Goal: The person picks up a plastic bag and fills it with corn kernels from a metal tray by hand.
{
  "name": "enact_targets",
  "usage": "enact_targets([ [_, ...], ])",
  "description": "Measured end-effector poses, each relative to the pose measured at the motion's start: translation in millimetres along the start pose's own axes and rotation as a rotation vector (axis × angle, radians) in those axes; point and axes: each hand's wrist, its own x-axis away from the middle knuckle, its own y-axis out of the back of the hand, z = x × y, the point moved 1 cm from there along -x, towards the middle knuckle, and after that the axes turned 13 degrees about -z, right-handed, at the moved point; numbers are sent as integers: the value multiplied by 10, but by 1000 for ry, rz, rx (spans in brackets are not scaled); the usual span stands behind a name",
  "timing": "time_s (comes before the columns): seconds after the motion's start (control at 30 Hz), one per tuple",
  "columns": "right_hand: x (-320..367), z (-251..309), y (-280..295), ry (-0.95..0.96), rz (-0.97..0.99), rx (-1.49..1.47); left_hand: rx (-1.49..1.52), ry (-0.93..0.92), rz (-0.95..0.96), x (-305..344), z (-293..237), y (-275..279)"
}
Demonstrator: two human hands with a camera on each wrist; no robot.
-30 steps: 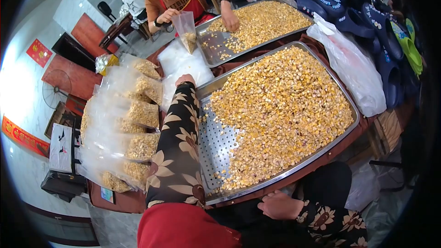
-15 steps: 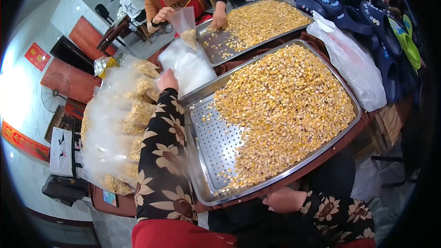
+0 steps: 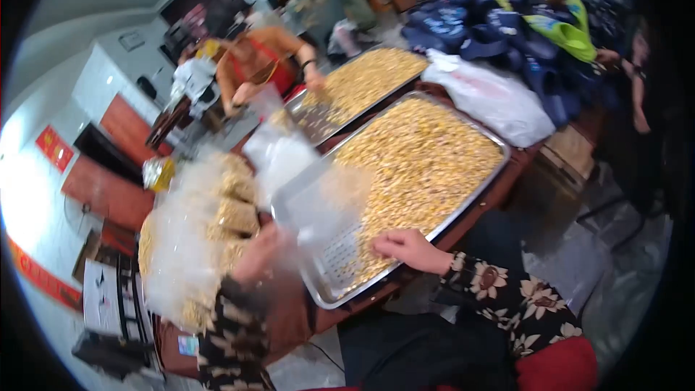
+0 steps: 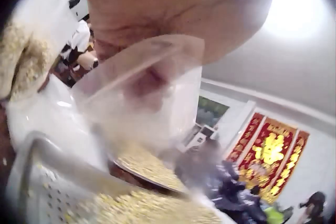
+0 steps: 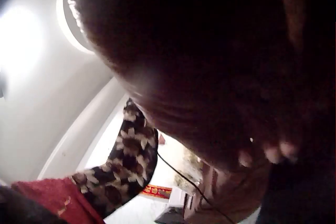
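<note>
My left hand is at the near left corner of the steel tray, blurred, gripping a clear plastic bag that spreads over the tray's left side. In the left wrist view the bag covers part of the fingers; whether it contains kernels I cannot tell. My right hand hangs over the tray's near rim beside the yellow kernels, fingers loosely bent, with nothing visible in it. The right wrist view shows this hand dark, with a few fingertips lit.
Filled bags lie left of the tray, and clear bags lie behind it. Across the table a person in a red apron works at a second tray. A white plastic bag and dark clogs are at the right.
My left hand has come back from the clear bags, now with a bag in it. My right hand has risen from my lap to the tray's rim. The head view has shifted.
</note>
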Motion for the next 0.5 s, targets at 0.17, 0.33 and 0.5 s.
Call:
enact_targets([
  [0.17, -106, 81, 258, -24, -101, -284, 12, 507, 244, 1020, 86, -665],
  [0.33, -8, -39, 71, -83, 411, 9, 178, 401, 334, 1491, 725, -833],
  [0.5, 66, -557, -129, -221, 507, 80, 120, 423, 146, 1847, 626, -996],
])
